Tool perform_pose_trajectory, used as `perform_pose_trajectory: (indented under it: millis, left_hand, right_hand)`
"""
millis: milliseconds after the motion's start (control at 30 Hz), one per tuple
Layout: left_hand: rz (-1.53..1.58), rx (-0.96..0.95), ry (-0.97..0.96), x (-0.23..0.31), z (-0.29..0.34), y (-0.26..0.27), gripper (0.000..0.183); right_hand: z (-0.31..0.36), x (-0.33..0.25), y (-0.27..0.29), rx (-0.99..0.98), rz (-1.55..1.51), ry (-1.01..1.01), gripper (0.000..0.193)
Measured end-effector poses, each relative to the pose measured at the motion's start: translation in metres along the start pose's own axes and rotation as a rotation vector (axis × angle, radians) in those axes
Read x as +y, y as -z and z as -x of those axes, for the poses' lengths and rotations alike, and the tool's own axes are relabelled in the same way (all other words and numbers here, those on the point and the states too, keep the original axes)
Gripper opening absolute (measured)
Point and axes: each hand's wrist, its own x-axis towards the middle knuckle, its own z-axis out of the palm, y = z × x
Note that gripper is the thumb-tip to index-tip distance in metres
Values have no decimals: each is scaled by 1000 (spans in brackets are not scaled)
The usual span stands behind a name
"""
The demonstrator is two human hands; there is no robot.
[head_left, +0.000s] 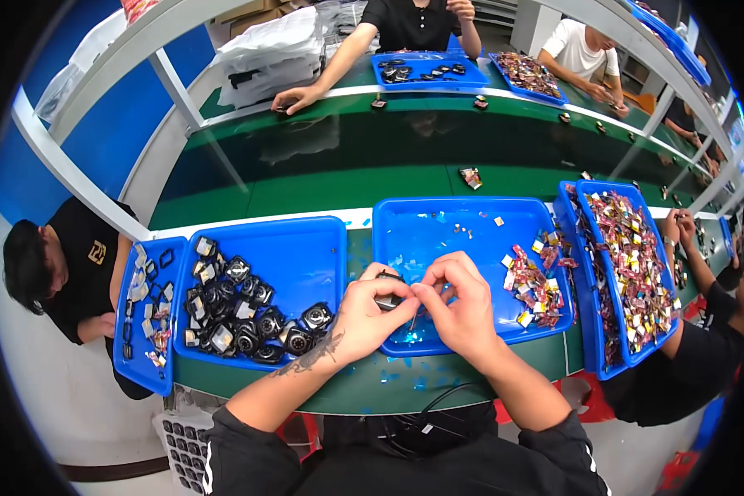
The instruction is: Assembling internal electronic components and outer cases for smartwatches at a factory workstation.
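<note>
The small black part (388,299) sits pinched in the left hand (370,316), held just above the near rim of the middle blue tray (438,217) at the front of the green table (322,178). In the head view, the left hand's fingers are curled shut around the part, while the right hand (463,307) is closed to a fine pinch, its fingertips (422,289) touching the part's right side; what they pinch is too small to tell, perhaps a film or sticker. Doing this well likely means keeping the left grip steady, working over the tray so scraps fall inside, and pulling gently. The left blue tray (306,248) holds more black parts (252,326); foil-wrapped pieces (533,285) lie near the right hand.
</note>
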Motion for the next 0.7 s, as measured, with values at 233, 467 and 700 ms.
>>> perform_pose_trajectory:
  millis: [233, 467, 700]
  left_hand:
    - [118, 52, -40, -5, -6, 1, 11]
    - [419, -132, 292, -1, 6, 7, 10]
    - [570, -292, 349, -3, 5, 3, 20]
  right_hand:
    - [11, -6, 37, -262, 46, -217, 15]
    - [-6, 26, 22, -226, -119, 144, 24]
    - [11, 29, 3, -137, -629, -52, 13]
